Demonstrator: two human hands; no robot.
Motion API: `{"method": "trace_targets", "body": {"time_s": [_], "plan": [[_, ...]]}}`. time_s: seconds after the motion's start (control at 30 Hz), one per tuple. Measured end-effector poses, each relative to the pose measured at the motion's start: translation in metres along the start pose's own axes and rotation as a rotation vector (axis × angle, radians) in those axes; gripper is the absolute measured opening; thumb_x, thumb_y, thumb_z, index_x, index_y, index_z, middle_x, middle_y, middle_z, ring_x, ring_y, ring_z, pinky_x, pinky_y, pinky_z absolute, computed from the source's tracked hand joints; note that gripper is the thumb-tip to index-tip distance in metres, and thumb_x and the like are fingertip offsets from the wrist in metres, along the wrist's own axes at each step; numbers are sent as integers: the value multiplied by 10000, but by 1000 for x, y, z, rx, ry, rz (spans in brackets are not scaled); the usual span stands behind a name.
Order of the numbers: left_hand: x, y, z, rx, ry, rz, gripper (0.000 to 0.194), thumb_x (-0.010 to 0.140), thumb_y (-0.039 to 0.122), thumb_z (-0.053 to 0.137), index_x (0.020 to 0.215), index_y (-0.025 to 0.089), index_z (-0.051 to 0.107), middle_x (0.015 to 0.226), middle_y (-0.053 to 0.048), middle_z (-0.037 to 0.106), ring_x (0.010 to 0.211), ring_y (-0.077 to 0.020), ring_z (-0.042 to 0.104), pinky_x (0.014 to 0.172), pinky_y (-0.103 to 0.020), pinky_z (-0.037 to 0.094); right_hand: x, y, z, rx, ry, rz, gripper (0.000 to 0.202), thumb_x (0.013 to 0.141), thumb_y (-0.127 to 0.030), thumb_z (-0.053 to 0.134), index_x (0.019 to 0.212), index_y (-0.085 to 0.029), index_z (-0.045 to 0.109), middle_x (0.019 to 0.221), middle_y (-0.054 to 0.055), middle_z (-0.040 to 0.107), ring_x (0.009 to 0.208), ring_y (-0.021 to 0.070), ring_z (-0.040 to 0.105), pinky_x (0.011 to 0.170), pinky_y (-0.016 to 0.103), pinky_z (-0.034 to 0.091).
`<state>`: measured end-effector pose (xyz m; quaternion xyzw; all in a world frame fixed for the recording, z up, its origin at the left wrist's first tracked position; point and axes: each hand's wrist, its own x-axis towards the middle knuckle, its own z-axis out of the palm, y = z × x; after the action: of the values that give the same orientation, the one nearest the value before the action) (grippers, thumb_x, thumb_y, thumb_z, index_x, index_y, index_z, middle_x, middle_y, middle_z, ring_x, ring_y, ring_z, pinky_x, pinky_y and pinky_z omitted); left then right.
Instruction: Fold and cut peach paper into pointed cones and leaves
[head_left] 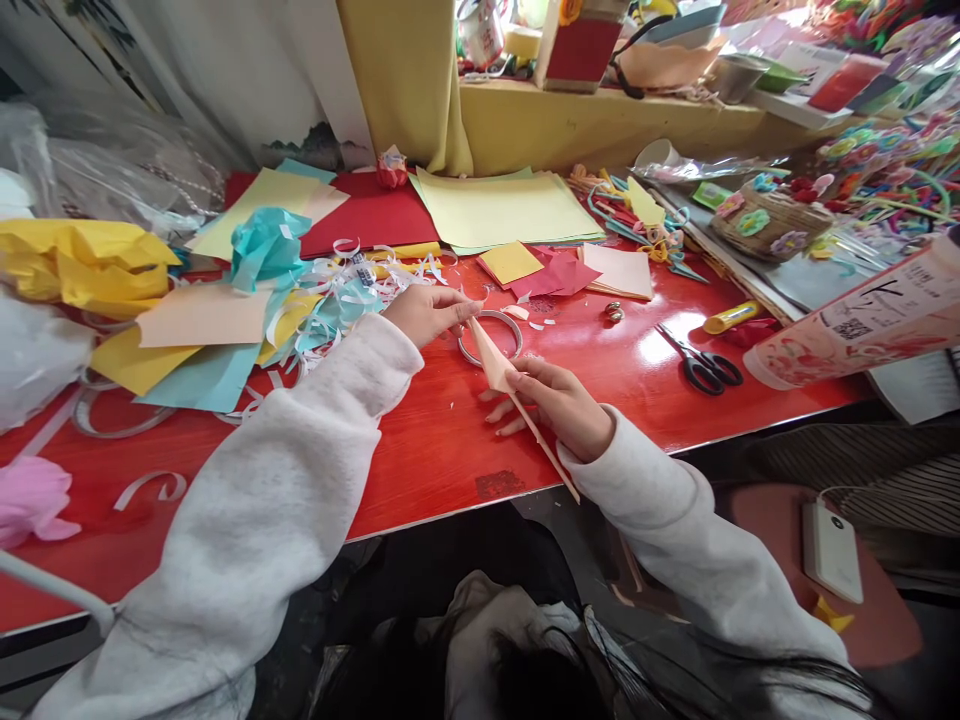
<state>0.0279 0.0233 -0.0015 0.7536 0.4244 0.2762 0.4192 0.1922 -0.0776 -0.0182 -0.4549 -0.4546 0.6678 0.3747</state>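
Note:
A folded strip of peach paper [491, 358] slants above the red table, wide at its upper part and narrowing to a thin tail that reaches past the table's front edge. My left hand [431, 314] pinches its upper tip between thumb and fingertips. Lower down, my right hand [559, 403] grips the paper between thumb and index finger, with the other fingers spread beneath. Just behind the paper, a roll of tape [512, 328] lies flat on the table, partly covered by the paper.
Paper shreds [337, 310] and coloured sheets [202, 318] lie at the left. Black scissors [701, 368], a yellow glue stick [732, 318] and a large pink-and-white tube [855, 325] are at the right. Yellow-green sheets [510, 208] lie at the back. The front edge [442, 515] is near me.

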Motion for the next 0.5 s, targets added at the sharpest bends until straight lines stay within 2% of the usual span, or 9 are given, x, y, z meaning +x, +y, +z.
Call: {"method": "trace_targets", "body": {"time_s": [0.17,0.5], "plan": [[0,1,1,-41,49,-17,238,666,327,569,764,118,630,670,-34,601,558,-76,506,557,-217,422,1,0,-1,-12,-17,0,190,781,-295,429,923,-168,441,832,62,587,635,135,607,554,314,534],[0,-1,4,-102,75,-7,219,642,297,591,747,110,635,644,-30,599,552,-73,497,552,-220,419,0,-1,0,-42,-29,4,220,781,-310,428,936,-155,447,823,73,587,625,135,607,542,308,533]]}}
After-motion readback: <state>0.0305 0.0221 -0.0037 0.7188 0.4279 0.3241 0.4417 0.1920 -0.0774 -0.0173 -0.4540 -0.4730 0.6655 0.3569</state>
